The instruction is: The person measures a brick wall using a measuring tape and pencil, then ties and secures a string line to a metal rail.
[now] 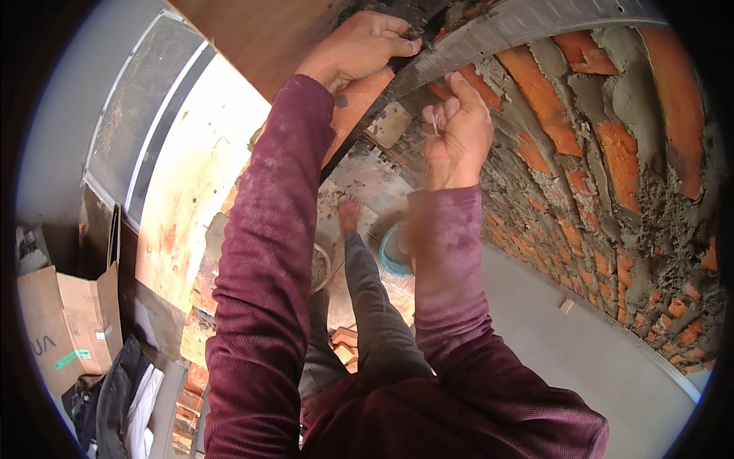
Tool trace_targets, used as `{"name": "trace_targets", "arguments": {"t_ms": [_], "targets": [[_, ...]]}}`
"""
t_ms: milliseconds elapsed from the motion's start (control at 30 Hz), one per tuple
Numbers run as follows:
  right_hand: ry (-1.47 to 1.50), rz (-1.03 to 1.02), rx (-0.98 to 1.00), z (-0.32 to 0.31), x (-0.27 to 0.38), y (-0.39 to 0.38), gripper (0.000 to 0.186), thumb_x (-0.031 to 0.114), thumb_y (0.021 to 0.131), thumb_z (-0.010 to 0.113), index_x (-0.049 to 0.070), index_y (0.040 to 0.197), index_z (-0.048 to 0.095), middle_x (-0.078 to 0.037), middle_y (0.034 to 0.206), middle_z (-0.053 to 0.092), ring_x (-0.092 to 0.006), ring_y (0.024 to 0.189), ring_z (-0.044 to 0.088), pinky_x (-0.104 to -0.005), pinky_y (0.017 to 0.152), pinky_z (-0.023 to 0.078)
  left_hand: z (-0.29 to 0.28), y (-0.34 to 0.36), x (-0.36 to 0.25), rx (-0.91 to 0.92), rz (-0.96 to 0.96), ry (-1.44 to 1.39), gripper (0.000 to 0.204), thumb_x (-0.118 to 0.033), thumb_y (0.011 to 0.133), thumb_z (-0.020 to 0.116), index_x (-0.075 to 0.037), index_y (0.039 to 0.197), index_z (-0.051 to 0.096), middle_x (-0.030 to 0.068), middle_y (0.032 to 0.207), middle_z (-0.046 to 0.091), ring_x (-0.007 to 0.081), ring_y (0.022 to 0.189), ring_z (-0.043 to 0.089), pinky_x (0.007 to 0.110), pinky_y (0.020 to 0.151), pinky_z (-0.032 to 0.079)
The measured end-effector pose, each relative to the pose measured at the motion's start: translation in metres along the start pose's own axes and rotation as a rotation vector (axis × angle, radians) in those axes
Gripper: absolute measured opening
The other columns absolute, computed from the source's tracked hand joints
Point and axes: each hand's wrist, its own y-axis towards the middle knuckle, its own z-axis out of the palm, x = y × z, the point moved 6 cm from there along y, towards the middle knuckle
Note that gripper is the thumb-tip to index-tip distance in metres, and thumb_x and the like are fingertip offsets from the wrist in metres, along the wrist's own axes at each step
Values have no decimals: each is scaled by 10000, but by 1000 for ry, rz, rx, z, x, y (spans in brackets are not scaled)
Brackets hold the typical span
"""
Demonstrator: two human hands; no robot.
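My right hand (462,134) is closed, palm side showing, beside the brick wall. A thin white string (436,122) shows at its curled fingers. Higher up and to the left, my left hand (363,50) has its thumb and fingers drawn together at a dark, mortar-smeared edge; whatever lies between the fingertips is hidden. Just below that hand is a flat orange-brown piece (359,111), perhaps a brick. A grey perforated metal strip (527,29) curves from near both hands along the top of the orange brick wall (547,99), whose joints are thick with grey mortar.
Below stand a teal bucket (395,252) and a pale-rimmed bucket (319,268), close to my legs. Loose brick pieces (345,340) lie near my feet. At left are a bright board (187,206), a window (145,99) and a cardboard box (73,314) beside dark clothing (118,386).
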Motion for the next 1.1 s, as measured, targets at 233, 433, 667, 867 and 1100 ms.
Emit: {"name": "trace_targets", "arguments": {"t_ms": [233, 433, 667, 867, 1100], "targets": [[2, 67, -34, 6, 0, -1, 136, 121, 894, 659, -5, 915, 613, 31, 507, 354, -95, 433, 328, -282, 496, 353, -3, -1, -1, 97, -60, 3, 268, -225, 902, 688, -9, 1056, 648, -55, 772, 596, 24, 679, 478, 204, 580, 382], [76, 104, 91, -2, -13, -3, 168, 159, 940, 609, 7, 1009, 611, 6, 609, 503, -94, 475, 428, -262, 502, 396, -3, -34, -6, -161, -44, 7, 452, -148, 854, 722, 66, 1209, 543, -33, 691, 550, 52, 671, 517, 238, 578, 435], [122, 166, 206, -20, 0, -4, 244, 150, 962, 582, 2, 1155, 572, -31, 704, 588, -99, 510, 519, -271, 465, 466, 40, -74, 5, -622, -269, -530, 344, -164, 859, 729, 8, 1143, 640, -46, 743, 561, 52, 648, 507, 216, 557, 421], [12, 156, 231, -6, 15, -13, 270, 125, 957, 584, -15, 1188, 563, -15, 685, 552, -86, 509, 465, -244, 400, 374, 56, -56, 2, -771, -383, -777, 359, -282, 848, 763, -33, 1095, 685, -3, 885, 556, 75, 673, 437, 215, 517, 346], [-101, 147, 150, -11, 19, -11, 222, 92, 928, 614, -25, 1115, 590, -25, 681, 558, -90, 502, 454, -240, 406, 369, 68, -44, -14, -922, -359, -822, 238, -118, 942, 607, 96, 1039, 641, 115, 983, 666, 160, 864, 600, 300, 763, 480]]}}
